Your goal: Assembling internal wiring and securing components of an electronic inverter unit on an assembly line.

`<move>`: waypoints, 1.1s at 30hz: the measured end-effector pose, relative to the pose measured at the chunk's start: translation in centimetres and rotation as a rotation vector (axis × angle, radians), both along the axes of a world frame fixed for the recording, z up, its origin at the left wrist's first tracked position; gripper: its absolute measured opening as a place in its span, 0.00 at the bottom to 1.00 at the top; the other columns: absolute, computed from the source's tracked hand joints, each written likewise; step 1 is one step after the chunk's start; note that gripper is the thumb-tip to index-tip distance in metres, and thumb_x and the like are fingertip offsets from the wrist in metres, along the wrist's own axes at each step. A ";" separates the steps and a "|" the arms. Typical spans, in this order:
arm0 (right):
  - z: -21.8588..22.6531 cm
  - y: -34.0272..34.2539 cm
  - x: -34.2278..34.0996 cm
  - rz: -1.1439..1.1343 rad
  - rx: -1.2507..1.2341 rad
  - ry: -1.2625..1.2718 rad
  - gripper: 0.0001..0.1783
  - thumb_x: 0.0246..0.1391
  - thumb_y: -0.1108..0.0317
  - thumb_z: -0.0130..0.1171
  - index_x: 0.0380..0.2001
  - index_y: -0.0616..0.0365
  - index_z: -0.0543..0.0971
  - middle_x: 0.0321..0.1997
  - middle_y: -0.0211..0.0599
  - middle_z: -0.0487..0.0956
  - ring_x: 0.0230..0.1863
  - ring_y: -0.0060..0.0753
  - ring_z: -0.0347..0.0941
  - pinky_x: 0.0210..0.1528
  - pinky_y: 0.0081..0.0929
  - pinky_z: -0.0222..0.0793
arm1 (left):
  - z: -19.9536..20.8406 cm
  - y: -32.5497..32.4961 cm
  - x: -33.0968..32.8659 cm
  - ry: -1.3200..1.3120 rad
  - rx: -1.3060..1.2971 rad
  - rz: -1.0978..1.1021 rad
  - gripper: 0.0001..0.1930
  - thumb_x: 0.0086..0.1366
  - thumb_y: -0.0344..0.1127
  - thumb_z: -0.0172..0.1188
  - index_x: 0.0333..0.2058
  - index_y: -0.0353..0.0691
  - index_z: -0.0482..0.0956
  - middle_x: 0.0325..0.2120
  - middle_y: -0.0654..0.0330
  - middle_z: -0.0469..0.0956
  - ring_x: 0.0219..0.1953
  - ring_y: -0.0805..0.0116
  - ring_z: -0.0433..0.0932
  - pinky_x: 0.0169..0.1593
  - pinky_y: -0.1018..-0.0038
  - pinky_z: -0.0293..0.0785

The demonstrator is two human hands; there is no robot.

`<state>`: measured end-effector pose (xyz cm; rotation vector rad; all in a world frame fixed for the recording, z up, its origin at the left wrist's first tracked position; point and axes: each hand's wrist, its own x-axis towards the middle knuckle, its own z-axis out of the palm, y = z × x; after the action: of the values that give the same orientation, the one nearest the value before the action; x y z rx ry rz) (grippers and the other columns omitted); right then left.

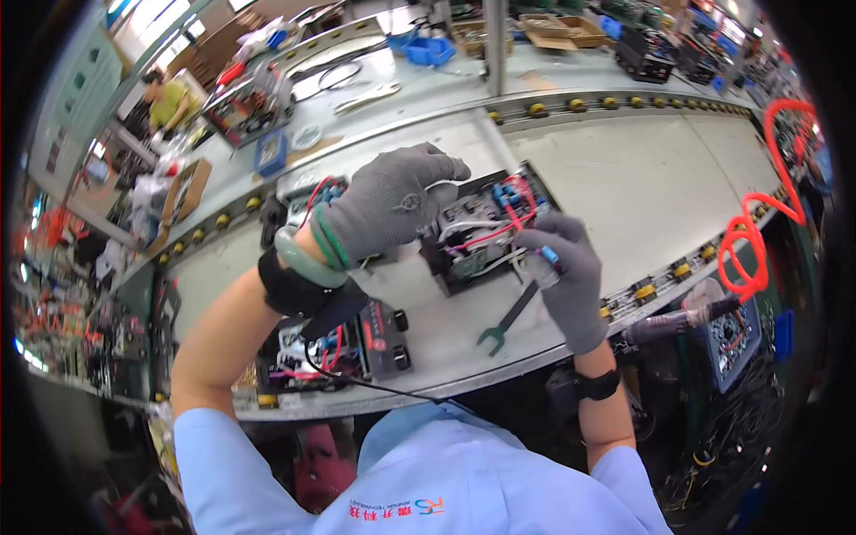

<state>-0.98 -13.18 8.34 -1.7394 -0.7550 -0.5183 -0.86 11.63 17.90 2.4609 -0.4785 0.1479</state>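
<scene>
My left hand (392, 201), in a grey knit glove, hangs over the left side of an opened black-cased electrical unit (486, 227). Its fingers reach to the right, apart from the thumb, and nothing shows between them. Red and white wires and blue parts fill the unit. At the unit's right edge my right hand (571, 281), gloved too, has its fingers closed on a small blue-tipped piece (550, 256), whose kind I cannot make out. A dark green open-ended wrench (508, 321) lies on the bench below that hand, its upper end hidden by the fingers.
Another wired unit (312, 352) stands at the near left, beside a dark panel (383, 339). A third (325, 196) is partly behind my left arm. Roller rails (624, 103) edge the bench. A red coiled hose (744, 254) hangs at right. A person (169, 102) is at far left.
</scene>
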 end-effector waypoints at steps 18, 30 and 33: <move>-0.3 5.7 5.3 0.210 -0.850 -0.593 0.06 0.45 0.71 0.59 0.30 0.48 0.77 0.25 0.28 0.72 0.28 0.31 0.74 0.25 0.29 0.70 | -4.9 1.2 -5.1 0.685 0.149 0.321 0.35 0.58 0.67 0.57 0.37 0.32 0.78 0.28 0.47 0.80 0.34 0.50 0.82 0.43 0.63 0.75; 1.3 7.0 7.5 0.449 -1.000 -0.474 0.11 0.40 0.75 0.58 0.30 0.48 0.77 0.26 0.31 0.72 0.29 0.37 0.75 0.26 0.35 0.67 | -7.4 0.6 -4.4 0.642 0.247 0.257 0.36 0.60 0.66 0.56 0.46 0.33 0.72 0.28 0.48 0.80 0.35 0.50 0.82 0.42 0.60 0.75; 2.1 6.7 8.0 0.487 -1.084 -0.363 0.14 0.38 0.76 0.58 0.32 0.48 0.77 0.27 0.31 0.73 0.31 0.40 0.75 0.28 0.38 0.67 | -7.2 0.8 -4.5 0.613 0.239 0.248 0.36 0.61 0.66 0.55 0.46 0.32 0.72 0.29 0.47 0.80 0.35 0.50 0.81 0.41 0.59 0.75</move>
<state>7.00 -6.47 10.44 -2.3134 -1.9036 -0.0437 -5.39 12.43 10.69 2.6139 0.0813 -0.5800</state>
